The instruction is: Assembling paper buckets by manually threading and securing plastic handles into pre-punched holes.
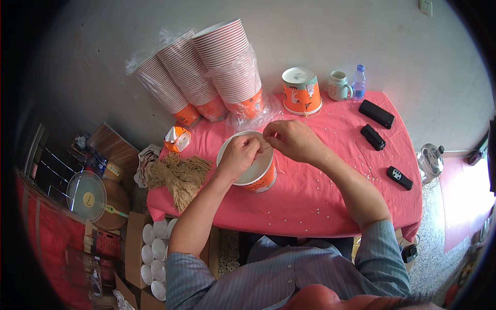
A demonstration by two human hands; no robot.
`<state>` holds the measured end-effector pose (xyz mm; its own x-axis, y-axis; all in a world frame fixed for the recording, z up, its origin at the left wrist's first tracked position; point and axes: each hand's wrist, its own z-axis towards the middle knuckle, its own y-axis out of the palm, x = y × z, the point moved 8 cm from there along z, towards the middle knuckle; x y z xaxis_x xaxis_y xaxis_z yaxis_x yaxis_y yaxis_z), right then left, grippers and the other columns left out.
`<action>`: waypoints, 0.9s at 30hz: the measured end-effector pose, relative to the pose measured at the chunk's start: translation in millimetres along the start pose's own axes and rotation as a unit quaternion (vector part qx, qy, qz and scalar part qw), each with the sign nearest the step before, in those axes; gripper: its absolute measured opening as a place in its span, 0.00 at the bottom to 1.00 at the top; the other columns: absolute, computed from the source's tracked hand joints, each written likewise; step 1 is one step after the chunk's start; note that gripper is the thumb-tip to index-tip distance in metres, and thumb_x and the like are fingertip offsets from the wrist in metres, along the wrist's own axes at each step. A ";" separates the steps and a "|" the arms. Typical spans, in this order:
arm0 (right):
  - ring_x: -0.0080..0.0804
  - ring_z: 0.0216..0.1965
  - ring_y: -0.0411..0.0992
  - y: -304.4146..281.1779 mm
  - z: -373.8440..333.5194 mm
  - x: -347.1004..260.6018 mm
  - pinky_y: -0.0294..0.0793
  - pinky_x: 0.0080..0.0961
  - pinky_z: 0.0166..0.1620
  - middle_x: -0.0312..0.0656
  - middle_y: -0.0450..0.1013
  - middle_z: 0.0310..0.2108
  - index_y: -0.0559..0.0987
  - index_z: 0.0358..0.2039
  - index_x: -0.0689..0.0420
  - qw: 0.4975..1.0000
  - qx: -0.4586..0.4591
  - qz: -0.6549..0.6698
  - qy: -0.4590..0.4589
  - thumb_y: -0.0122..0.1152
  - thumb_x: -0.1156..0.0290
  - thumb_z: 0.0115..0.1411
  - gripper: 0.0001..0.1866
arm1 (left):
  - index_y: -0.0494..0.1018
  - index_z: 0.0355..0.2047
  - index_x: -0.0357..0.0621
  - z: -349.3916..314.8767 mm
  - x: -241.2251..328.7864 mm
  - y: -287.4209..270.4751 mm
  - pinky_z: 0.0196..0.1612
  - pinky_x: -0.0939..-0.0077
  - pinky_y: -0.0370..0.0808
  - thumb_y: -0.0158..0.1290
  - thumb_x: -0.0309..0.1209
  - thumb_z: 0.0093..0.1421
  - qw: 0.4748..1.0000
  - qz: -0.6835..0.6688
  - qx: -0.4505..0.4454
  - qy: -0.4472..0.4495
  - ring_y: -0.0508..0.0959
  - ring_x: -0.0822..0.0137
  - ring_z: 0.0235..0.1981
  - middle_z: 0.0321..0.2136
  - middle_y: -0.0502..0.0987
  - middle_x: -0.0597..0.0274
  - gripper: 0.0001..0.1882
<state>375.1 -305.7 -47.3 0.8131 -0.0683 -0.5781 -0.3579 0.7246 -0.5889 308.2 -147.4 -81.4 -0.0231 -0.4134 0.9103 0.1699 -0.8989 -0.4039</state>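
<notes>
A round paper bucket, white inside with an orange printed outside, stands upright on the pink-covered table in front of me. My left hand is closed in a pinch over its near left rim. Across from it, my right hand pinches at the far right rim, its fingertips close to the left ones. Whatever thin thing the fingers hold is too small to make out. A short pale strand shows outside the bucket's right wall. To the left lies a bundle of tan cords.
Tall stacks of paper buckets in clear plastic stand behind. An upturned bucket, a mug and a bottle line the back. Black objects lie at right. A carton of white cups stands at lower left.
</notes>
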 end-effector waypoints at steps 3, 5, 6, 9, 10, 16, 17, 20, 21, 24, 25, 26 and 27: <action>0.46 0.37 0.85 1.6 -0.6 0.6 0.83 0.41 0.42 0.48 0.85 0.36 0.85 0.42 0.60 1.000 -0.004 -0.012 -0.006 0.66 0.73 0.67 0.06 | 0.76 0.27 0.37 0.5 5.7 4.4 0.27 0.72 0.67 0.50 0.29 0.70 0.999 0.002 -0.027 0.028 0.71 0.75 0.23 0.21 0.73 0.66 0.14; 0.47 0.38 0.85 4.9 0.8 -2.4 0.83 0.42 0.42 0.48 0.84 0.36 0.85 0.42 0.60 1.000 -0.020 -0.013 -0.013 0.65 0.74 0.67 0.06 | 0.76 0.27 0.38 -2.5 6.2 3.9 0.27 0.73 0.66 0.50 0.29 0.70 0.999 -0.015 -0.033 0.030 0.70 0.76 0.22 0.21 0.72 0.67 0.14; 0.47 0.38 0.85 3.7 0.8 -2.0 0.83 0.42 0.42 0.48 0.84 0.36 0.85 0.42 0.60 1.000 -0.018 -0.014 -0.012 0.65 0.74 0.67 0.06 | 0.76 0.27 0.38 -2.7 7.6 6.2 0.26 0.74 0.65 0.50 0.29 0.70 0.998 -0.034 -0.042 0.033 0.69 0.77 0.22 0.21 0.71 0.68 0.14; 0.47 0.38 0.84 4.0 1.4 0.4 0.82 0.41 0.43 0.49 0.84 0.37 0.84 0.41 0.60 1.000 -0.027 -0.007 -0.016 0.64 0.75 0.67 0.05 | 0.76 0.29 0.39 -1.5 1.2 8.8 0.26 0.78 0.64 0.50 0.29 0.71 0.995 -0.069 -0.072 0.009 0.67 0.79 0.21 0.21 0.70 0.70 0.13; 0.46 0.38 0.84 4.0 1.7 2.2 0.82 0.41 0.43 0.49 0.84 0.36 0.84 0.42 0.60 0.999 -0.028 0.014 -0.011 0.64 0.75 0.68 0.05 | 0.76 0.29 0.39 -1.5 1.6 8.6 0.26 0.78 0.64 0.50 0.29 0.71 0.995 -0.068 -0.074 0.011 0.67 0.79 0.21 0.21 0.70 0.70 0.13; 0.36 0.38 0.84 -0.1 2.9 3.8 0.82 0.35 0.44 0.46 0.84 0.35 0.84 0.43 0.63 0.991 -0.034 0.121 0.046 0.65 0.74 0.70 0.06 | 0.78 0.32 0.41 -5.2 5.1 9.4 0.26 0.80 0.65 0.50 0.34 0.74 0.983 -0.166 -0.077 -0.001 0.68 0.79 0.21 0.21 0.69 0.71 0.15; 0.32 0.38 0.84 0.7 2.5 6.8 0.83 0.33 0.44 0.44 0.85 0.35 0.84 0.43 0.63 0.989 -0.037 0.134 0.059 0.65 0.73 0.71 0.06 | 0.78 0.32 0.41 -6.1 5.8 10.0 0.26 0.80 0.65 0.50 0.34 0.74 0.984 -0.161 -0.078 0.003 0.68 0.79 0.21 0.21 0.69 0.71 0.15; 0.28 0.39 0.84 9.6 0.5 19.1 0.83 0.31 0.46 0.42 0.86 0.36 0.84 0.43 0.64 0.978 -0.068 0.175 0.091 0.65 0.72 0.72 0.07 | 0.80 0.35 0.40 -6.1 3.0 11.8 0.26 0.80 0.65 0.51 0.38 0.75 0.982 -0.175 -0.075 -0.015 0.69 0.78 0.22 0.22 0.69 0.72 0.16; 0.28 0.39 0.84 8.4 0.2 17.6 0.83 0.31 0.46 0.42 0.86 0.36 0.84 0.43 0.64 0.978 -0.065 0.174 0.089 0.65 0.72 0.72 0.07 | 0.80 0.35 0.40 -6.5 1.7 11.8 0.26 0.80 0.65 0.51 0.38 0.75 0.982 -0.173 -0.076 -0.013 0.69 0.78 0.22 0.22 0.69 0.72 0.16; 0.26 0.40 0.84 7.0 -0.1 14.0 0.83 0.30 0.48 0.40 0.87 0.37 0.85 0.46 0.64 0.972 -0.082 0.200 0.095 0.65 0.73 0.72 0.08 | 0.81 0.37 0.40 -7.9 0.2 11.0 0.27 0.80 0.65 0.52 0.39 0.76 0.983 -0.171 -0.070 -0.018 0.69 0.79 0.22 0.22 0.69 0.73 0.16; 0.26 0.42 0.84 6.9 -0.6 13.3 0.84 0.29 0.49 0.41 0.87 0.39 0.86 0.48 0.64 0.966 -0.093 0.220 0.099 0.65 0.73 0.72 0.09 | 0.81 0.37 0.41 -8.6 2.1 11.0 0.27 0.80 0.65 0.53 0.39 0.76 0.982 -0.174 -0.066 -0.018 0.69 0.79 0.22 0.22 0.70 0.73 0.16; 0.26 0.43 0.85 7.6 -1.1 13.2 0.84 0.29 0.50 0.41 0.88 0.40 0.87 0.50 0.64 0.960 -0.104 0.240 0.104 0.65 0.73 0.73 0.10 | 0.81 0.37 0.41 -8.9 2.9 10.9 0.27 0.80 0.65 0.53 0.40 0.77 0.982 -0.177 -0.062 -0.018 0.69 0.79 0.22 0.22 0.70 0.73 0.16; 0.26 0.43 0.85 7.0 -0.6 14.2 0.84 0.29 0.50 0.41 0.88 0.40 0.87 0.50 0.64 0.960 -0.102 0.239 0.103 0.65 0.73 0.73 0.10 | 0.81 0.37 0.41 -9.2 2.7 10.7 0.27 0.80 0.65 0.53 0.40 0.77 0.982 -0.176 -0.063 -0.017 0.69 0.79 0.22 0.22 0.70 0.73 0.16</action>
<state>383.8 -302.0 -60.0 0.4321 0.0894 -0.8974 -0.7678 0.5585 -0.3140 300.9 -159.5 -84.1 -0.0254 -0.0696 0.9972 0.0337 -0.9971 -0.0688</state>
